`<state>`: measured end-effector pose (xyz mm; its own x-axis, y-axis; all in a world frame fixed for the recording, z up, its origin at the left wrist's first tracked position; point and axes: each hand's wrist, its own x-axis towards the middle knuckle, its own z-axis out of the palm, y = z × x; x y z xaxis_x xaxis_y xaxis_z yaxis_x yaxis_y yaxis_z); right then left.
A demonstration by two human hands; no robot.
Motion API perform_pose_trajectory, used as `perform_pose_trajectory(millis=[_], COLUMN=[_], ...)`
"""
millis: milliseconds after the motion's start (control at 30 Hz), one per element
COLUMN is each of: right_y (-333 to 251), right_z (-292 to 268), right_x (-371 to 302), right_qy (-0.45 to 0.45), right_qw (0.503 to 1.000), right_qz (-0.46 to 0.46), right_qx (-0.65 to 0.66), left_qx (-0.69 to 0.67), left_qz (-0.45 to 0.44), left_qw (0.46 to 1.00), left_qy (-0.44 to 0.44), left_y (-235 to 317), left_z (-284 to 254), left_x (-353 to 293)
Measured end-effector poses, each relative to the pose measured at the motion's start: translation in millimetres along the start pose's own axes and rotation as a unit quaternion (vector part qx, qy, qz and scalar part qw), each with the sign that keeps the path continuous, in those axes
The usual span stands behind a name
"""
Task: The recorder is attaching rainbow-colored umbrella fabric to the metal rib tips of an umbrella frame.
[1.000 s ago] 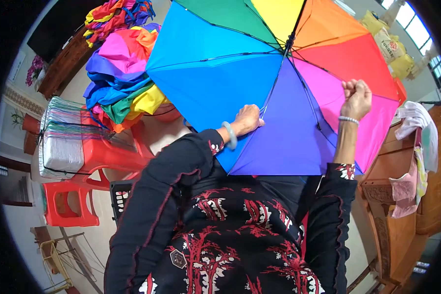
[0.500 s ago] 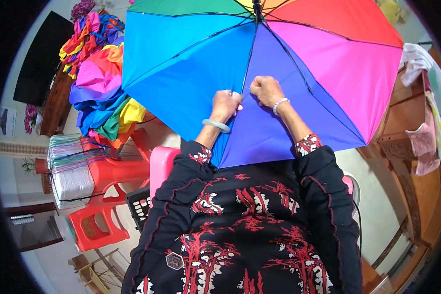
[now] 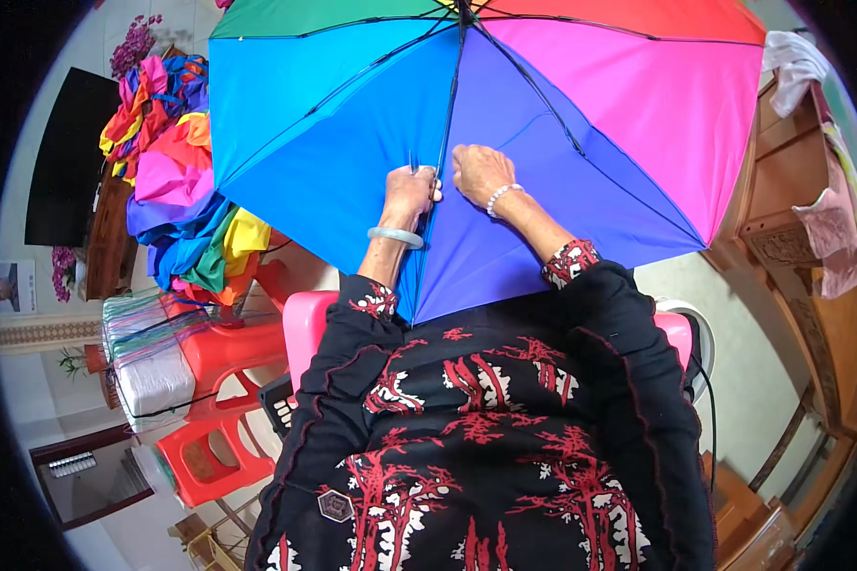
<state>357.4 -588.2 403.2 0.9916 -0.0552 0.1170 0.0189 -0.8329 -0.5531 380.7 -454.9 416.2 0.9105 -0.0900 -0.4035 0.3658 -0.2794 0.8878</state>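
An open multicoloured umbrella (image 3: 552,171) spreads in front of me, its inner side and black ribs (image 3: 533,93) facing me. My left hand (image 3: 409,198), with a pale bangle at the wrist, is closed on a rib and the fabric at the seam between the blue and purple panels. A thin, needle-like metal tip (image 3: 411,160) sticks up from its fingers. Just right of that rib, my right hand (image 3: 484,179), wearing a beaded bracelet, is curled closed over the purple panel; its fingertips' contents are hidden. A thin dark thread (image 3: 528,127) curves across the purple cloth beyond it.
At left, a heap of colourful umbrella fabric (image 3: 176,200) lies above red plastic stools (image 3: 221,347). A white wrapped bundle with strings (image 3: 148,357) rests beside it. Pink chair parts (image 3: 307,333) flank me. Wooden furniture (image 3: 781,238) with draped cloths (image 3: 824,233) stands at right.
The umbrella and both hands appear further left in view, as the whole view has shifted. The metal tip now stands up above my left hand, and the curved thread shows on the purple panel.
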Motion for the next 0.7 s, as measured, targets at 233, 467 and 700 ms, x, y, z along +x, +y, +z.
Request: perform_pose_trajectory(millis=[233, 467, 700], right_y=[-10, -10, -7], right_z=[-14, 1, 9], right_x=[-2, 1, 1], right_qy=[-0.074, -0.019, 0.012], right_qw=[0.997, 0.999, 0.997], right_qz=[0.008, 0.019, 0.016], right_qx=[-0.007, 0.046, 0.074], left_qx=[-0.012, -0.070, -0.075], left_qz=[-0.003, -0.001, 0.001], left_qw=[1.000, 0.997, 0.997], left_qy=[-0.006, -0.033, -0.033], left_y=[3, 0, -2], left_z=[-1, -3, 0], left_x=[-2, 1, 3])
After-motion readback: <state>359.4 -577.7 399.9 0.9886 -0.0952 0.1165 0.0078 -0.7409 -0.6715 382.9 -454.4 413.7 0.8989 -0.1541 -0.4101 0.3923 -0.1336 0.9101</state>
